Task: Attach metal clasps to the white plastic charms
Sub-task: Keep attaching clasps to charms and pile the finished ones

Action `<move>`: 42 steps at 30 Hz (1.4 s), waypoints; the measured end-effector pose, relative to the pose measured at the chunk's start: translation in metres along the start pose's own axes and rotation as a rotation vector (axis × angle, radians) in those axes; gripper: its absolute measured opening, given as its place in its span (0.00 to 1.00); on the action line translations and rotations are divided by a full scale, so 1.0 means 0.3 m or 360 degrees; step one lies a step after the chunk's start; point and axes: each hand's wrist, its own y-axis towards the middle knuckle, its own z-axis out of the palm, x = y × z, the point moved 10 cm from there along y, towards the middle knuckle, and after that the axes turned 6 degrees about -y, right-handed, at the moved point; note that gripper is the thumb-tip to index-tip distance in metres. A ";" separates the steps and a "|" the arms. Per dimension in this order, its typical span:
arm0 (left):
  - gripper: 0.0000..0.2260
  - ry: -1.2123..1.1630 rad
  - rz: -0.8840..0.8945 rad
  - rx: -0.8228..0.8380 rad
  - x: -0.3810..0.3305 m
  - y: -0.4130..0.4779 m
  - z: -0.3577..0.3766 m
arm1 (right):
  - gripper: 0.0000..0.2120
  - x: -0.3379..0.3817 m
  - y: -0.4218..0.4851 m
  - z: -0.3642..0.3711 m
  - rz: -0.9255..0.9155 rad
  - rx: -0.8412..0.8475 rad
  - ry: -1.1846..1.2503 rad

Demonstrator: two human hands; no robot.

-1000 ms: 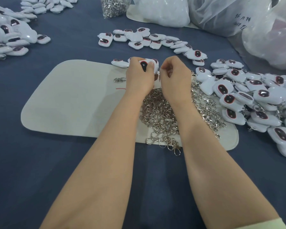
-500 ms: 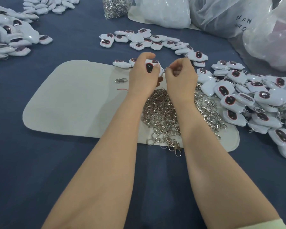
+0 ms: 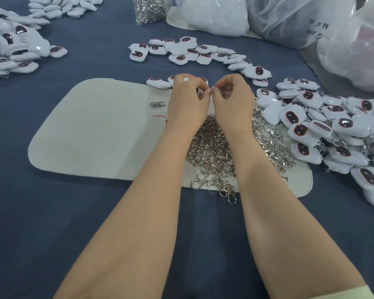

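Observation:
My left hand is curled round a white plastic charm, which is almost wholly hidden behind its fingers. My right hand pinches a small metal clasp at its fingertips, right against the left hand's fingers. Both hands hover over the far edge of a cream felt mat. A heap of loose metal clasps lies on the mat beneath my wrists. One single clasp lies apart, left of my left hand.
White charms with dark red faces lie in a pile at the right, in a row behind my hands and in heaps at the far left. A bag of clasps and large plastic bags stand at the back on the blue cloth.
My left hand has turned the charm so its dark face no longer shows. Both hands' fingertips have closed together round the clasp and charm.

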 end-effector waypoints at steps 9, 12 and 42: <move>0.05 0.0058 0.0025 -0.0073 0.000 0.003 -0.015 | 0.04 0.017 -0.006 0.013 -0.0027 0.0050 0.0027; 0.06 0.0069 0.0034 -0.0082 -0.003 0.002 -0.017 | 0.03 0.019 -0.008 0.023 -0.0014 0.0076 0.0018; 0.06 0.0073 0.0047 -0.0102 -0.009 -0.001 -0.020 | 0.05 0.025 -0.014 0.016 0.0002 0.0042 0.0086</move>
